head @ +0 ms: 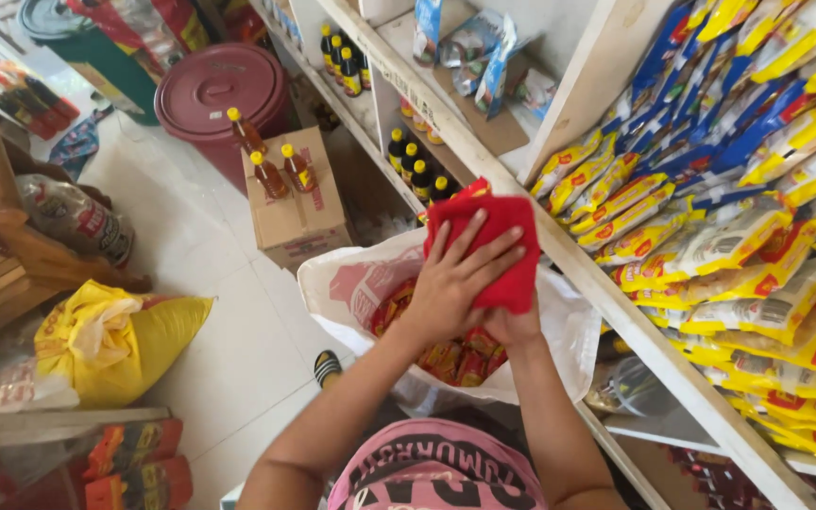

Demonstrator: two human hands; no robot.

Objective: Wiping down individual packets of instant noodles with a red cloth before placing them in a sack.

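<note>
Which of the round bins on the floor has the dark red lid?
The nearer round bin, right behind the cardboard box with bottles on it. The other round bin, farther back, has a green lid.

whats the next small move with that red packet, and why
Probably set the red packet onto the shelf edge. The left hand lies flat on it, the right hand supports it from below, and it is raised above the white bag of similar packets, right beside the shelf.

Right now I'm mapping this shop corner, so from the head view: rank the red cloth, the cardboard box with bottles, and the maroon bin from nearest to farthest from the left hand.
1. Red cloth: under the left hand, touching it.
2. Cardboard box: on the floor, up-left of it.
3. Maroon bin: farther up-left, behind the box.
</note>
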